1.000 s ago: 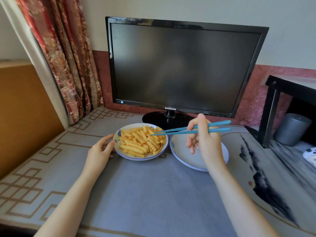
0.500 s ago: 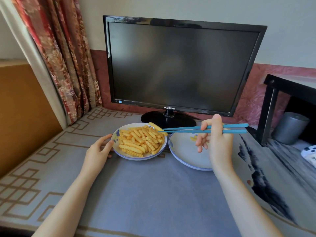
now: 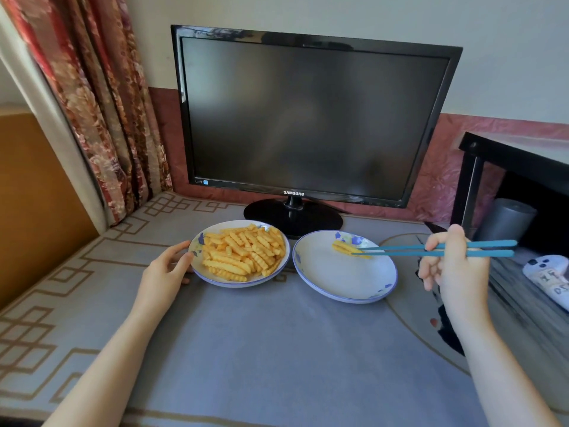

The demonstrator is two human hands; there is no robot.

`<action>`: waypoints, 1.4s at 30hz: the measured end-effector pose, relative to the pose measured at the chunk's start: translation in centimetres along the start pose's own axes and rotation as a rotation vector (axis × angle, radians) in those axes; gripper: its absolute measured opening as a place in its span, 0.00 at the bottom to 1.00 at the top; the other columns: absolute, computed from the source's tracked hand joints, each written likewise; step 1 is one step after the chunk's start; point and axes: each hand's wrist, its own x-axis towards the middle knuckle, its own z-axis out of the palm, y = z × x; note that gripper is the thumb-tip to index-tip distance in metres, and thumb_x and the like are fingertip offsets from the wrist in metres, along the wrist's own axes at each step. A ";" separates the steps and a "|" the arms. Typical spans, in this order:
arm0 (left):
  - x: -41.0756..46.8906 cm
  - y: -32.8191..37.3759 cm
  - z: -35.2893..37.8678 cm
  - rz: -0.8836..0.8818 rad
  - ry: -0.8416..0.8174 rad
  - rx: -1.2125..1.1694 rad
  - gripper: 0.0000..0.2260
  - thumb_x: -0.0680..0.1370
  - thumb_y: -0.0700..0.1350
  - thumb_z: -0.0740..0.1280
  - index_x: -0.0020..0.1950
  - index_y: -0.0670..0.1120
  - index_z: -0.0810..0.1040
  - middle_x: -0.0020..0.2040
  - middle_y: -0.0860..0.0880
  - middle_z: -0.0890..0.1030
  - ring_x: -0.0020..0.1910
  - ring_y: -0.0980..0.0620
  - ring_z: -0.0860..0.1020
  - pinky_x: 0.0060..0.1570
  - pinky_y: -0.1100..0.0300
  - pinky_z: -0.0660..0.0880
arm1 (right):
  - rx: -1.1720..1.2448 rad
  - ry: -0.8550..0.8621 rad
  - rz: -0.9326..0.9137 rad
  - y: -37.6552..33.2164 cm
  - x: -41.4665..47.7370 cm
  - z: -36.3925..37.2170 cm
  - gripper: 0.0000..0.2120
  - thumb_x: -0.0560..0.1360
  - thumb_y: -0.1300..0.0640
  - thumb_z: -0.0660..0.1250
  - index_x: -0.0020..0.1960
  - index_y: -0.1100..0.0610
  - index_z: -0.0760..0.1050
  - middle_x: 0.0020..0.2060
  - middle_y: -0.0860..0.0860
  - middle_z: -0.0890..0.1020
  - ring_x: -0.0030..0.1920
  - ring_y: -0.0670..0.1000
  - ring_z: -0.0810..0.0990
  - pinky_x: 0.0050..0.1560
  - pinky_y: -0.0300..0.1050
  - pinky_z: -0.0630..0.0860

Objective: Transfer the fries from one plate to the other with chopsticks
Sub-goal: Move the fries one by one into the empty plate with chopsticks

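Observation:
A white plate with a blue rim (image 3: 200,241) holds a heap of crinkle-cut fries (image 3: 243,254) at centre left. My left hand (image 3: 164,272) rests against that plate's left edge. To its right lies a second white plate (image 3: 338,278), with fries (image 3: 345,247) at its far side. My right hand (image 3: 452,266) grips blue chopsticks (image 3: 431,249) that point left, their tips at those fries. Whether the tips still pinch a fry, I cannot tell.
A black Samsung monitor (image 3: 308,118) stands just behind the plates, its round base (image 3: 292,215) close to both. A patterned curtain (image 3: 92,103) hangs at the left. A black side table (image 3: 517,155), a grey cylinder (image 3: 505,221) and a white controller (image 3: 548,272) are at the right.
My right hand has carried a fry in the chopsticks from the full plate rightward to the far side of the right plate. My left hand has stayed at the full plate.

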 end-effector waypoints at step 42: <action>0.4 -0.7 0.1 0.013 -0.002 -0.007 0.13 0.81 0.43 0.61 0.65 0.46 0.75 0.47 0.48 0.81 0.38 0.56 0.78 0.31 0.77 0.71 | 0.202 -0.350 0.169 -3.6 -4.3 8.2 0.20 0.82 0.54 0.52 0.35 0.60 0.70 0.18 0.56 0.70 0.16 0.50 0.64 0.18 0.33 0.60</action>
